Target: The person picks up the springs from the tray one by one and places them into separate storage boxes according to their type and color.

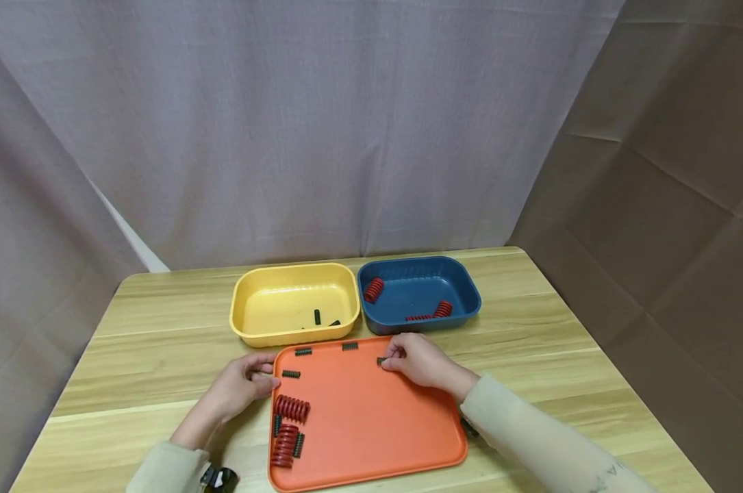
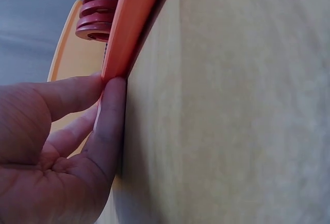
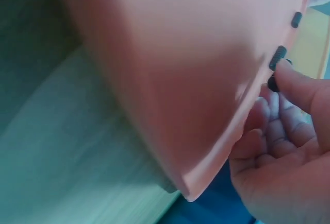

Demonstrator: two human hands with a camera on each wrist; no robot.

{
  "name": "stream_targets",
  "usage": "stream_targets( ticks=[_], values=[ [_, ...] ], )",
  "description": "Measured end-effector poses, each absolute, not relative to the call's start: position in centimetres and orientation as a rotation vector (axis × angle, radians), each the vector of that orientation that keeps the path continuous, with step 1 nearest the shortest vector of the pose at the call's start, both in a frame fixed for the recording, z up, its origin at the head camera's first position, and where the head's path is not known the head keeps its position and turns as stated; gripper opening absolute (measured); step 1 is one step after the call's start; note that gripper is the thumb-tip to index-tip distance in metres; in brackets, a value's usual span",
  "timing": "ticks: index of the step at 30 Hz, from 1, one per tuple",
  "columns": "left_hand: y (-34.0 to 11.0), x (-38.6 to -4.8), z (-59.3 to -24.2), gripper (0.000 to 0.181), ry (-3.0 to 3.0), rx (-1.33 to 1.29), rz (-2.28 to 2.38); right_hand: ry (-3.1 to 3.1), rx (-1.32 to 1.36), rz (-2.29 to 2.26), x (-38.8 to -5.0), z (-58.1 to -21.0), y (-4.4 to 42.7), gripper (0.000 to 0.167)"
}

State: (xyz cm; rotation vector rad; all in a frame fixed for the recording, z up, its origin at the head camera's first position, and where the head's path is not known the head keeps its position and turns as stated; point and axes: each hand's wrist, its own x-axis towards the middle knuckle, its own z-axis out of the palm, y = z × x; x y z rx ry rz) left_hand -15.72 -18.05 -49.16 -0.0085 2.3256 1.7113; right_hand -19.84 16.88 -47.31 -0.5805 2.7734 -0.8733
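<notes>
An orange tray [image 1: 371, 424] lies on the table. My left hand [image 1: 238, 387] pinches its left rim between thumb and fingers, with the rim [image 2: 117, 54] close up in the left wrist view. Over the tray's far side, my right hand [image 1: 420, 359] holds a small dark spring [image 3: 273, 84] between thumb and fingers, partly hidden by the thumb. Other small dark springs lie along the far edge, one of them [image 1: 349, 346] left of the right hand. Two thick red springs [image 1: 292, 408] rest at the tray's left side, with small dark springs [image 1: 298, 445] beside them.
Behind the tray stands a yellow bin [image 1: 244, 325] with a few small dark springs [image 1: 317, 317] inside. Touching its right side is a blue bin [image 1: 470, 305] containing red springs [image 1: 374, 289]. Curtains [image 1: 359, 137] hang behind the wooden table [image 1: 131, 356].
</notes>
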Motion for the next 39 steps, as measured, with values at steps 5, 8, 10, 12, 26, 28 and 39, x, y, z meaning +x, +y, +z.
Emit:
stream_targets(
  ticks=[5, 8, 10, 12, 26, 28, 39],
  values=[
    [-18.0, -15.8, -49.2, 0.044, 2.347, -0.018, 1.691, 2.774, -0.616, -1.021, -19.6, -46.5, 16.2, 0.01],
    [-18.0, -15.8, -49.3, 0.044, 2.365, -0.012, 1.68, 2.781, -0.642, -1.145, -19.7, -45.9, 15.5, 0.007],
    [-17.9, -15.8, -49.4, 0.045, 2.375, -0.015, 1.679, 2.805, -0.638, -1.215, -19.8, -45.5, 14.9, 0.005],
    [-17.9, -15.8, -49.4, 0.046, 2.383, -0.017, 1.673, 2.836, -0.616, -1.281, -19.9, -45.1, 14.3, 0.004],
    [-17.9, -15.8, -49.6, 0.048, 2.385, -0.017, 1.677, 2.96, -0.421, -1.45, -22.2, -43.7, 10.0, 0.013],
    [-17.9, -15.8, -49.6, 0.048, 2.381, -0.014, 1.682, 2.983, -0.421, -1.43, -22.6, -43.6, 9.5, 0.014],
    [-17.6, -15.8, -49.6, 0.047, 2.385, 0.013, 1.691, 3.09, -0.438, -1.182, -24.2, -44.0, 8.1, 0.016]
  ],
)
